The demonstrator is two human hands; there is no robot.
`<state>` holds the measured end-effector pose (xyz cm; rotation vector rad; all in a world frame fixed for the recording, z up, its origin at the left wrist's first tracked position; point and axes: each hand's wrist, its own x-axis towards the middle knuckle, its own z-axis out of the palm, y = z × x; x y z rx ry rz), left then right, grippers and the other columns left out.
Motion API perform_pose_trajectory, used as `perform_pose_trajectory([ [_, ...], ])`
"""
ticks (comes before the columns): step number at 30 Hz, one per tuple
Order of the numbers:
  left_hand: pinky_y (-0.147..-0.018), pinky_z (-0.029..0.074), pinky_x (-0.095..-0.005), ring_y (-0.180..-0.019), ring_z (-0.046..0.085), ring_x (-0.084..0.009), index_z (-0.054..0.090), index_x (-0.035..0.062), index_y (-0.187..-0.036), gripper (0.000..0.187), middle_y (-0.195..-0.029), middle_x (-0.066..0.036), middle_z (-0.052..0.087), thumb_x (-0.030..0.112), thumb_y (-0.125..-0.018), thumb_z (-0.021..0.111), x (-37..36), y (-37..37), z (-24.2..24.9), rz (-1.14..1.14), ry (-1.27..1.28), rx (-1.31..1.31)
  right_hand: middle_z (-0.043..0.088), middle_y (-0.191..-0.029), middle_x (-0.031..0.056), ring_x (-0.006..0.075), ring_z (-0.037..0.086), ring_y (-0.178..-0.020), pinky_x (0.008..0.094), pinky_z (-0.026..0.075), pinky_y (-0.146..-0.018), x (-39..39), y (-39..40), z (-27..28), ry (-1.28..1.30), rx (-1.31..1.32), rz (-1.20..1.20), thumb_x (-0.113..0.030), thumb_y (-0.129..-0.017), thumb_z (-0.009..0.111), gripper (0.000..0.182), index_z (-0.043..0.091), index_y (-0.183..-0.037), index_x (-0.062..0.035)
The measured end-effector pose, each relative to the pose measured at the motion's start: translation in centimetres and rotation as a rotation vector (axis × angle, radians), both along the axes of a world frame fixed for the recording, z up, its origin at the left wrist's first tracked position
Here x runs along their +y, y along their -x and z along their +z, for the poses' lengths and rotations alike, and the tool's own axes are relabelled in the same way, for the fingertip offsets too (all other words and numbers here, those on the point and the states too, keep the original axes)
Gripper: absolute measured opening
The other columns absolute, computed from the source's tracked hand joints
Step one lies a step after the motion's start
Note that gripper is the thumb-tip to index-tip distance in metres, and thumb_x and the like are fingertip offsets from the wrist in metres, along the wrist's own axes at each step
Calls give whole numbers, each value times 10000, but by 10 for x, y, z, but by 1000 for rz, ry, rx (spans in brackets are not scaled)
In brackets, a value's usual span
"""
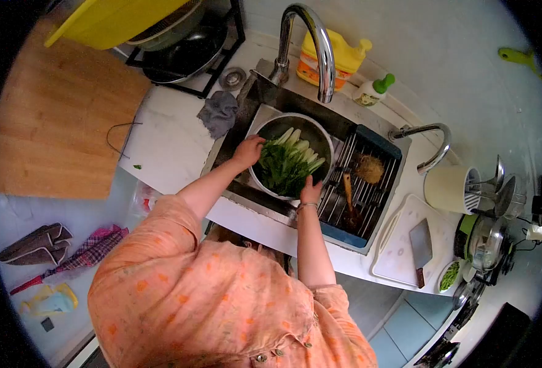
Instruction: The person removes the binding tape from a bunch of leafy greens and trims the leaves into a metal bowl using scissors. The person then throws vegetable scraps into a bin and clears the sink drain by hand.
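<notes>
A round metal basin [330,144] sits in the sink [241,110], tilted slightly toward me. Inside it lies a bunch of leafy greens [286,165], pale stems pointing up and away, dark leaves nearer me. My left hand [249,151] grips the basin's left rim, its fingertips reaching over the edge beside the leaves. At the lower right rim, my right hand [310,192] holds on with the thumb on the inner side; its other fingers are mostly hidden. A chrome faucet [326,73] arches over the basin, and no water shows from it.
Right of the basin, a drying rack [369,202] carries a scrubber [368,168] and a wooden-handled brush [348,193]. A cleaver [421,242] rests on a white cutting board [400,239]. A grey cloth [218,114] lies left of the sink; a yellow detergent jug [338,58] stands behind.
</notes>
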<state>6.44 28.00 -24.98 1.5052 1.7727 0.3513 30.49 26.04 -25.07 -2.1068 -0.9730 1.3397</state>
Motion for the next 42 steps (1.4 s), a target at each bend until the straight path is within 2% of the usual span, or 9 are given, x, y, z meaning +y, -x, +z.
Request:
perform_pose_trajectory([
  [3,-918,404,-419,-1146,442,-345,419,52,-1275,446,-1241,-188,468,130,-846,516,-7,6,-27,131,-210,273,249,-1380,282,383,260,-1284,376,240,-1054,-7,-4,-12,14,-75,-103,-421,-872,491,737,231,-1328,96],
  [8,-860,443,-446,-1060,505,-370,318,32,-1323,558,-1168,-230,499,120,-823,550,14,14,-69,542,380,-63,253,-1413,198,371,321,-1256,483,327,-974,2,-16,-16,367,189,-290,-439,-855,509,709,252,-1362,-15],
  [10,-826,453,-455,-1020,523,-376,295,34,-1335,574,-1155,-238,504,106,-821,540,16,5,-48,523,303,10,266,-1412,151,416,302,-1241,616,307,-920,3,-9,4,424,511,-503,-444,-861,482,648,269,-1376,-113],
  [17,-719,464,-487,-949,547,-400,252,14,-1354,601,-1135,-262,504,52,-814,514,16,7,38,390,65,48,191,-1442,118,418,259,-1260,615,248,-970,4,-8,9,466,767,-627,-499,-849,476,677,263,-1380,-135],
  [23,-754,425,-440,-889,554,-395,455,6,-1073,358,-959,-233,570,28,-730,556,-33,51,108,510,-211,-26,274,-1399,126,383,292,-1249,608,270,-957,-32,6,98,324,947,-368,-522,-863,446,641,299,-1356,-141],
  [27,-675,435,-325,-754,546,-200,475,12,-937,261,-802,-122,557,19,-704,592,-76,106,114,513,-273,-271,390,-1304,142,317,494,-1077,474,472,-812,-72,-14,140,215,684,-4,-481,-889,435,561,348,-1301,-110],
  [35,-702,414,-281,-764,500,-160,483,39,-946,257,-810,-65,539,-1,-719,596,-156,179,115,418,-71,-352,544,-743,97,234,627,-575,336,554,-501,-119,20,149,85,621,204,-62,-824,578,176,403,-838,-49],
  [39,-715,404,-283,-785,485,-149,487,45,-952,246,-841,-66,543,35,-744,616,-171,224,59,301,-146,-372,577,-767,121,255,643,-669,317,552,-549,-153,35,136,298,709,408,-71,-849,561,144,426,-824,-29],
  [42,-702,401,-293,-783,476,-151,503,41,-994,248,-846,-57,542,133,-792,614,-170,213,109,392,-32,-345,601,-788,129,238,643,-707,315,549,-573,-169,45,133,332,763,486,-105,-877,531,126,453,-843,-11],
])
